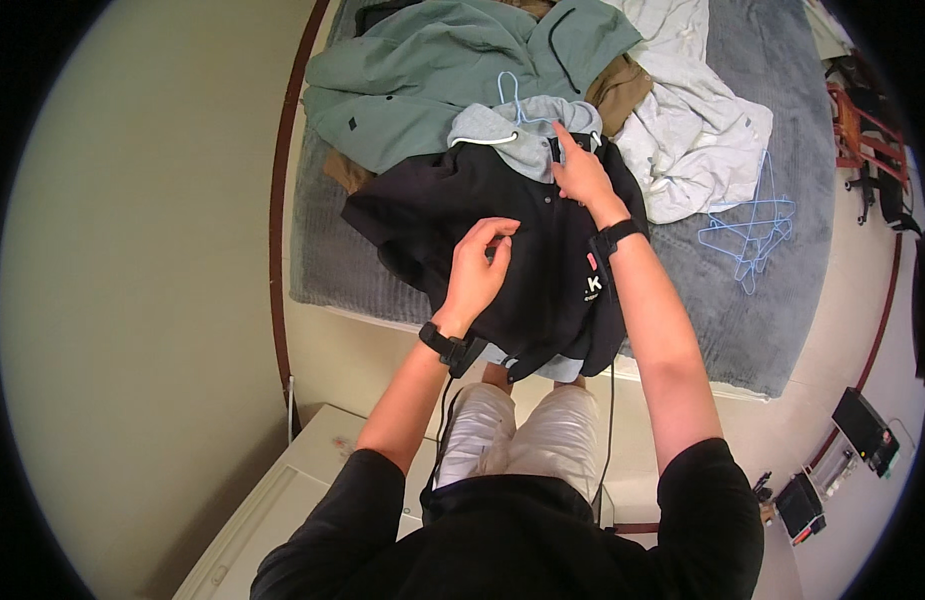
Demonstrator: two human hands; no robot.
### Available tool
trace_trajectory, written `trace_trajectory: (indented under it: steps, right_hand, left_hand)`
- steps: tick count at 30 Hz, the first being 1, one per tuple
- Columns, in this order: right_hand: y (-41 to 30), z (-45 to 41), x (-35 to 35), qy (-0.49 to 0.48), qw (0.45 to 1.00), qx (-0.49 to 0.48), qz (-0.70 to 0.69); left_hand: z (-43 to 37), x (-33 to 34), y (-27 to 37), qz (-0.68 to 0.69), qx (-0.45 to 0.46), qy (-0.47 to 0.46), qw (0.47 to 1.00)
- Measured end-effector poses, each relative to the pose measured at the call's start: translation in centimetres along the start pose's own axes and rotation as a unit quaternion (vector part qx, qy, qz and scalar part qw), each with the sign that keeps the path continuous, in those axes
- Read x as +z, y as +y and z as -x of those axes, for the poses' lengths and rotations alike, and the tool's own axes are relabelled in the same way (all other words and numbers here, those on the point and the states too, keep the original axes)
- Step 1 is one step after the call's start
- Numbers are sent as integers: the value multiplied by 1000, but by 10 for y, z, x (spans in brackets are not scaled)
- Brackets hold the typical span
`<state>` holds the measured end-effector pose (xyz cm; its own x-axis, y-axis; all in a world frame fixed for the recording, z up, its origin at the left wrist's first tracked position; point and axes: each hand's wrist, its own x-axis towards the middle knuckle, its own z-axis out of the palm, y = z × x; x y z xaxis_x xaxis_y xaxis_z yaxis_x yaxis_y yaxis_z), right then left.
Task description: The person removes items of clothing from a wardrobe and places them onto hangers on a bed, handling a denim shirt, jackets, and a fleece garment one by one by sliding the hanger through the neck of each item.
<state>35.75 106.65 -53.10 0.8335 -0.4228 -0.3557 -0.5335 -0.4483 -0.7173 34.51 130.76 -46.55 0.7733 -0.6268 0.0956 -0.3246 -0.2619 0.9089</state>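
Observation:
A black jacket (500, 285) with a grey hood (488, 127) and white drawstrings lies on the bed, its lower hem hanging over the near edge. A light blue wire hanger (519, 112) shows at the collar, its hook pointing away from me and its lower part hidden in the jacket. My right hand (582, 176) is at the jacket's front opening near the collar, fingertips beside the hanger's shoulder; whether it grips the cloth cannot be told. My left hand (481, 262) is over the middle of the jacket, fingers curved and apart, with nothing between them.
A green hooded jacket (447, 67) and brown garment (620, 90) lie beyond the black jacket. A white garment (687, 142) is to the right, beside several tangled blue wire hangers (751, 232) on the grey bed cover (695, 300). A white cabinet (282, 510) stands at lower left.

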Motion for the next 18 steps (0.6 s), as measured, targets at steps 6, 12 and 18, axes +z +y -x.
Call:
trace_trajectory:
  steps: [6,12,18]
  right_hand:
    - [-2,-5,-3,82,995,-55,15]
    - [-16,56,3,100,984,-107,99]
    - [-6,102,15,162,966,-154,126]
  left_hand:
    - [4,7,6,-2,2,-2,1000]
    - [-1,6,19,-3,17,8,1000]
    - [-7,19,24,-3,47,-12,999]
